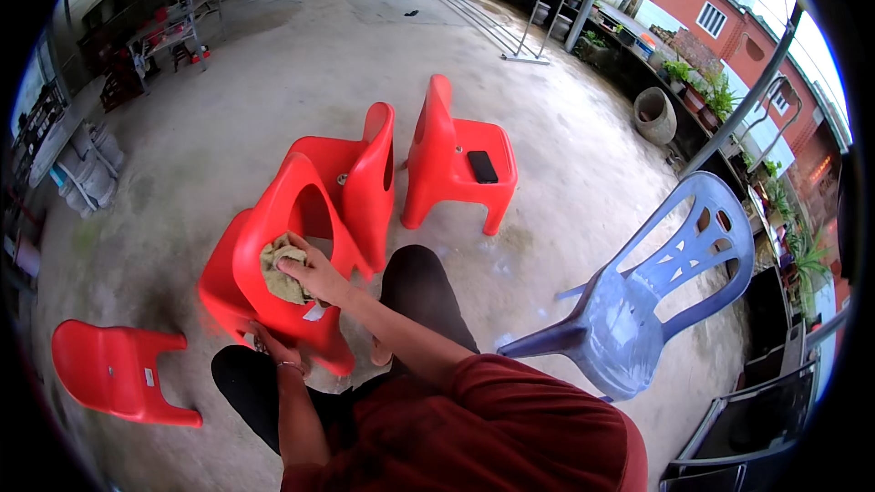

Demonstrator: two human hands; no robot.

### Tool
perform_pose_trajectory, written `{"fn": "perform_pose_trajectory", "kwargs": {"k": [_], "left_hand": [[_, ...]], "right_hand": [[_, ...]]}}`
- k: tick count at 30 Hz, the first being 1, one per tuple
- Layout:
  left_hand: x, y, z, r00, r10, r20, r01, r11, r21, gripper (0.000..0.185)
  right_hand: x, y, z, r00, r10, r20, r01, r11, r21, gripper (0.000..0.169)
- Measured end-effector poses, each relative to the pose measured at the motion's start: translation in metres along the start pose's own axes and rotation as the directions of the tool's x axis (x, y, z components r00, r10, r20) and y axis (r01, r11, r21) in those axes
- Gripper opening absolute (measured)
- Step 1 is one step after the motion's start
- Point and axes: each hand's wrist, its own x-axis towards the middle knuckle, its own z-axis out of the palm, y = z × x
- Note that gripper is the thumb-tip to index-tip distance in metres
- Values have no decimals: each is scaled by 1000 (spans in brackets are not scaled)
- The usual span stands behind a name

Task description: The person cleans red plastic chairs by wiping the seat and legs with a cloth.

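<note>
Between my knees stands a red plastic chair (249,246) with a large oval opening in its backrest. My right hand (316,276) presses a crumpled olive-green cloth (281,277) against the back of that backrest, just below the opening. Lower down, my left hand (275,347) grips the chair near its side edge; some of its fingers are hidden. A small white tag or label (315,313) shows on the chair below the cloth. Close behind it is a second red chair (369,205), its backrest almost touching the first.
A third red chair (465,181) stands ahead with a black phone (482,167) on its seat. Another red chair (102,369) lies tipped on the concrete floor (328,68) at left. To my right is a blue plastic armchair (625,328). Potted plants (714,92) line the right-hand ledge.
</note>
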Motion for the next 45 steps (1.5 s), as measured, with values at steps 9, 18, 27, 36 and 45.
{"fn": "perform_pose_trajectory", "kwargs": {"k": [9,18,27,36,45], "left_hand": [[-26,46,54,777,555,296,-629,666,402,77],[-58,115,120,398,579,712,-909,142,393,85],[-21,102,120,466,492,735,-885,274,377,62],[8,110,101,477,487,731,-867,397,302,48],[-18,166,69,684,477,552,-717,578,389,48]], "right_hand": [[-15,22,-23,996,80,-41,-80,997,22,43],[-12,3,-15,977,-213,25,159,642,-750,41],[-1,-89,26,688,-724,-41,332,365,-870,51],[39,0,26,622,-698,354,613,153,-775,37],[100,14,88,577,-761,296,584,132,-801,29]]}}
